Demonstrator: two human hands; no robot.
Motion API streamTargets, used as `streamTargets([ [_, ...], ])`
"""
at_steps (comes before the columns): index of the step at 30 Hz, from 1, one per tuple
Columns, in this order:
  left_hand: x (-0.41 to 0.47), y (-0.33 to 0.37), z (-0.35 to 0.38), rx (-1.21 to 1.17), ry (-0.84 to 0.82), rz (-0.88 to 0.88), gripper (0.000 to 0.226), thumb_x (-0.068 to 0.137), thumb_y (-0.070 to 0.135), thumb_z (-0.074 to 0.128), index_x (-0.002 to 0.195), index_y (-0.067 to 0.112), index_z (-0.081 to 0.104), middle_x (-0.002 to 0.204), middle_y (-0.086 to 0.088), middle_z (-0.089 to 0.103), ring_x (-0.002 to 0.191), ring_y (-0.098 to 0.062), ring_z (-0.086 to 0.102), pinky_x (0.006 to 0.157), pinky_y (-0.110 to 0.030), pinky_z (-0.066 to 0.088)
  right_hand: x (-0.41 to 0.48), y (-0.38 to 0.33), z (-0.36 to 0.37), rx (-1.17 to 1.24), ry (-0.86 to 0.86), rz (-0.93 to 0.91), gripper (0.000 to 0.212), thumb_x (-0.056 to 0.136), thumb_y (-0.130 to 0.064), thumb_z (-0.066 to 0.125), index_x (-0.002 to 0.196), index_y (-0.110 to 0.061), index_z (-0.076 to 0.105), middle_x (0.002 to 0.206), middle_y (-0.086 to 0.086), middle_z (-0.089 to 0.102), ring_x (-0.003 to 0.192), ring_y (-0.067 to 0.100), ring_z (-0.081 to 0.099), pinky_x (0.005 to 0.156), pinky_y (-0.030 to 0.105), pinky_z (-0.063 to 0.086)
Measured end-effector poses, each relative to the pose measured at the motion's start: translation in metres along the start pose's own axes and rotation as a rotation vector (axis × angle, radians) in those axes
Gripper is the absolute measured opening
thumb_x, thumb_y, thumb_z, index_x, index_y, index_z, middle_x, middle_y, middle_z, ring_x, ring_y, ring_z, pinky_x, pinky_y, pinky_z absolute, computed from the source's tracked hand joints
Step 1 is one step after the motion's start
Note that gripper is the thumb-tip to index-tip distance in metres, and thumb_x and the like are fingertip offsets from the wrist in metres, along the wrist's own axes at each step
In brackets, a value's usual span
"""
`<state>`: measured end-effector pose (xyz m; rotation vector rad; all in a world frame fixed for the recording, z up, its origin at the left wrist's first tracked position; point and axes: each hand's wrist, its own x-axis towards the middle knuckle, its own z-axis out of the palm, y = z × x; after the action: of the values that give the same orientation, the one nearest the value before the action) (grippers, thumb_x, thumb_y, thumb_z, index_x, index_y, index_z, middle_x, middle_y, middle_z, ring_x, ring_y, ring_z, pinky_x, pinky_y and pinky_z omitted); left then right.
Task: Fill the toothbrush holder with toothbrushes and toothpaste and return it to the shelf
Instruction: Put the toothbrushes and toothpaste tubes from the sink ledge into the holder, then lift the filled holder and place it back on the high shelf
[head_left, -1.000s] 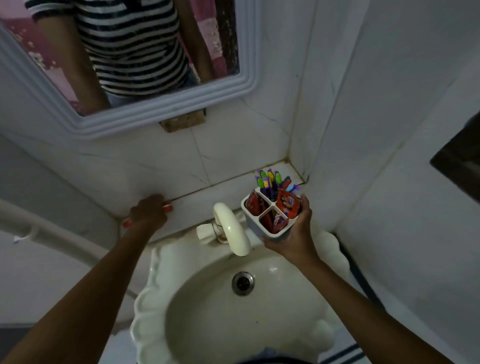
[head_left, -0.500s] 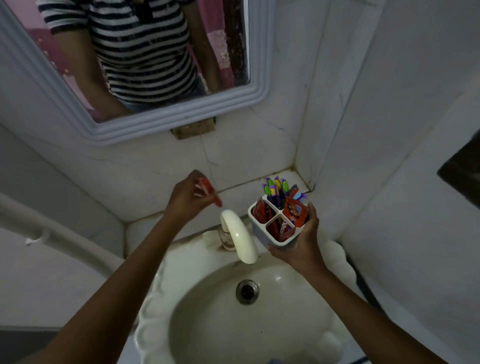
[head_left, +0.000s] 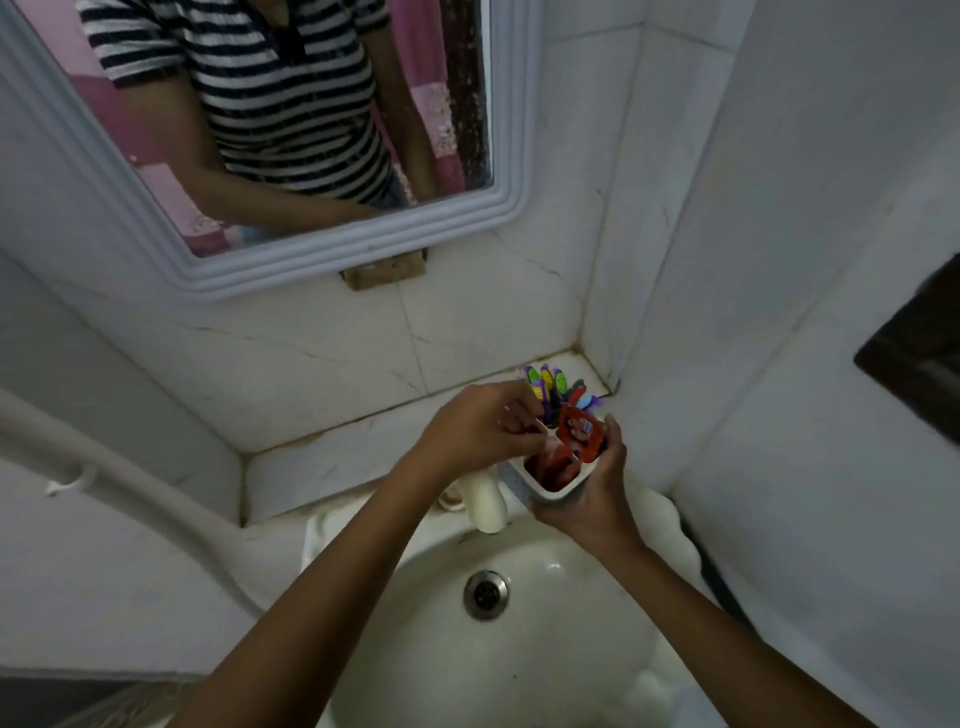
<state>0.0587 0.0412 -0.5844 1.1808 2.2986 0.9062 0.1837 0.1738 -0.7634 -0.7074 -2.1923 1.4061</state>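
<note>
My right hand (head_left: 589, 496) grips a white four-compartment toothbrush holder (head_left: 553, 488) from below and the right, holding it above the sink's back right corner. Several colourful toothbrushes (head_left: 545, 384) stand in its far compartment. Red toothpaste tubes (head_left: 579, 431) fill the other compartments. My left hand (head_left: 483, 431) is over the holder's left side, its fingers pinched on a red and white toothpaste tube (head_left: 550, 449) whose end is at the near-left compartment. Most of that tube is hidden by the fingers.
A white marble shelf (head_left: 332, 457) runs behind the cream sink (head_left: 519, 649), ending in the tiled corner at right. The white tap (head_left: 485, 501) stands just left of the holder. A framed mirror (head_left: 332, 244) hangs above. A white pipe (head_left: 104, 478) crosses at left.
My left hand picked a red tube off the shelf at left, carried it right and brought it to the holder. My right hand kept the holder nearly still.
</note>
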Motion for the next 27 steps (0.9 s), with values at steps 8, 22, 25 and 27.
streamTargets([
  [8, -0.007, -0.012, 0.001, -0.092, 0.154, -0.39, 0.071, 0.079, 0.061, 0.063, 0.136, 0.02, 0.05, 0.134, -0.003, 0.06, 0.119, -0.022, 0.058, 0.101, -0.043, 0.048, -0.011, -0.023, -0.013, 0.096, 0.025, -0.145, 0.14, 0.049, -0.035, 0.101, 0.163, -0.021, 0.022, 0.145, -0.001, 0.037, 0.136, 0.002, 0.05, 0.107, 0.011, 0.049],
  [22, -0.036, 0.121, -0.114, -0.406, 0.499, 0.121, 0.024, 0.097, 0.038, 0.049, 0.093, 0.031, 0.071, 0.09, 0.014, 0.073, 0.084, 0.008, 0.065, 0.067, -0.004, 0.048, 0.049, -0.228, -0.097, 0.315, 0.158, -0.536, 0.136, 0.056, -0.037, 0.097, 0.165, -0.011, 0.018, 0.162, -0.001, 0.039, 0.151, 0.014, 0.044, 0.12, 0.034, 0.046],
  [25, -0.052, 0.17, -0.153, -0.422, 0.53, 0.276, 0.024, 0.098, 0.034, 0.048, 0.093, 0.032, 0.071, 0.086, 0.017, 0.074, 0.084, 0.009, 0.067, 0.069, -0.005, 0.05, 0.06, -0.293, -0.125, 0.381, 0.196, -0.624, 0.138, 0.055, -0.038, 0.096, 0.166, -0.015, 0.016, 0.157, -0.014, 0.04, 0.147, 0.002, 0.046, 0.118, 0.028, 0.048],
  [27, -0.062, 0.202, -0.18, -0.38, 0.56, 0.373, 0.024, 0.099, 0.033, 0.047, 0.096, 0.032, 0.071, 0.092, 0.016, 0.075, 0.092, 0.002, 0.068, 0.075, -0.012, 0.052, 0.065, -0.337, -0.143, 0.439, 0.225, -0.689, 0.138, 0.055, -0.034, 0.097, 0.165, -0.018, 0.016, 0.16, -0.003, 0.043, 0.146, 0.007, 0.049, 0.114, 0.026, 0.052],
])
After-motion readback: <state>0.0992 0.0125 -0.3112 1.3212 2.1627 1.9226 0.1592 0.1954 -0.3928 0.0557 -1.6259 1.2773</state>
